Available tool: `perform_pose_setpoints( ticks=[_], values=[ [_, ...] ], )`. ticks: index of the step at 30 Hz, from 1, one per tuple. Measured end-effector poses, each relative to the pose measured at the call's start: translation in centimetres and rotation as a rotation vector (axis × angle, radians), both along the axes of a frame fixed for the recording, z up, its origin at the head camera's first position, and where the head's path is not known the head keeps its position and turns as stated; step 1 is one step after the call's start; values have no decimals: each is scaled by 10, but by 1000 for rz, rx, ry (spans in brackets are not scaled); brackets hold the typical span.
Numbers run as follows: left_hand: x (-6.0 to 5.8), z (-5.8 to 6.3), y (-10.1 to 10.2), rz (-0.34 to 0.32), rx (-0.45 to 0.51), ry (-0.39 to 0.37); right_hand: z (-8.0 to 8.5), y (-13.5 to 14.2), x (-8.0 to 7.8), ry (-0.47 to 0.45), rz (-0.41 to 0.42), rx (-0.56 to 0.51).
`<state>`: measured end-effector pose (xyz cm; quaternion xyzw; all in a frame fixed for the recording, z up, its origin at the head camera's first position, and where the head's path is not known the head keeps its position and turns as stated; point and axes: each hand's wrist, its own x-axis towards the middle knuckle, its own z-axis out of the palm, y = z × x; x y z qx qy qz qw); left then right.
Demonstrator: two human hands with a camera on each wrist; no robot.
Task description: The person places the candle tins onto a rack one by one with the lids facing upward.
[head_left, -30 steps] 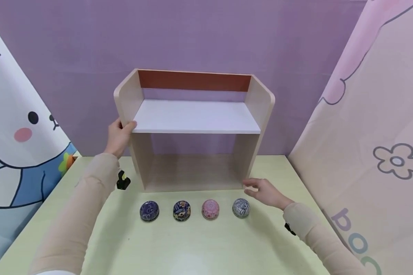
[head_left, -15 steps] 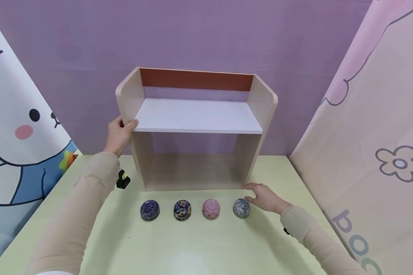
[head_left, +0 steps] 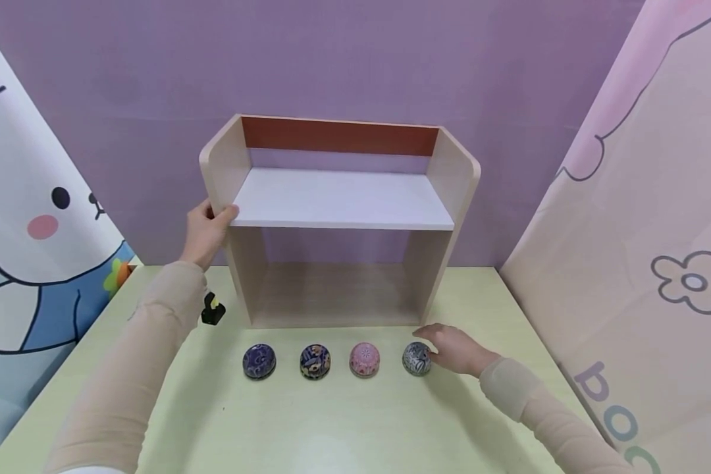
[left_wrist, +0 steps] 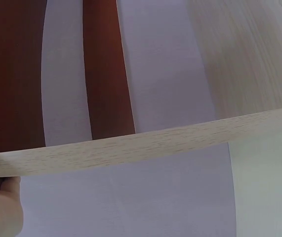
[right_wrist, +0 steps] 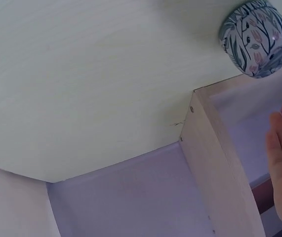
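My left hand [head_left: 206, 232] grips the left side panel of a small wooden shelf unit [head_left: 343, 315], thumb at the front edge near the white middle board [head_left: 343, 201]. In the left wrist view, part of the left hand [left_wrist: 2, 210] shows against the panel edge. My right hand [head_left: 457, 349] reaches over the right end of a row of small round patterned tins, its straight fingers behind the black-and-white tin [head_left: 417, 359] and its thumb close at the right side. In the right wrist view a gap shows between this leaf-patterned tin [right_wrist: 258, 39] and the extended fingers [right_wrist: 281, 143].
Left of that tin stand a pink tin [head_left: 364, 360], a navy-and-gold tin [head_left: 315, 362] and a dark blue tin [head_left: 259, 362], lined up before the shelf on a pale table [head_left: 296, 428]. A purple backdrop [head_left: 355, 59] rises behind, with printed panels on both sides.
My right hand has moved from the shelf's lower right corner towards me and a little left, over to the black-and-white tin. The left hand keeps its grip on the shelf.
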<state>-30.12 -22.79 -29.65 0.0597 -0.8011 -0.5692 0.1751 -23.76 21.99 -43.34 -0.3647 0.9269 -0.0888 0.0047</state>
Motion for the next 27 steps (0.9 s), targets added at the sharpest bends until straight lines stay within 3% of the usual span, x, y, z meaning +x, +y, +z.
perform_pose_setpoints(
  ticks=[7, 15, 27],
  values=[
    [2, 2, 0, -2, 2, -11, -10, -4, 3, 87, 130, 66],
    [-1, 0, 3, -20, 9, -13, -22, -4, 5, 251, 289, 269],
    [-3, -2, 4, -41, 24, -25, -35, -8, 8, 411, 375, 513]
  ],
)
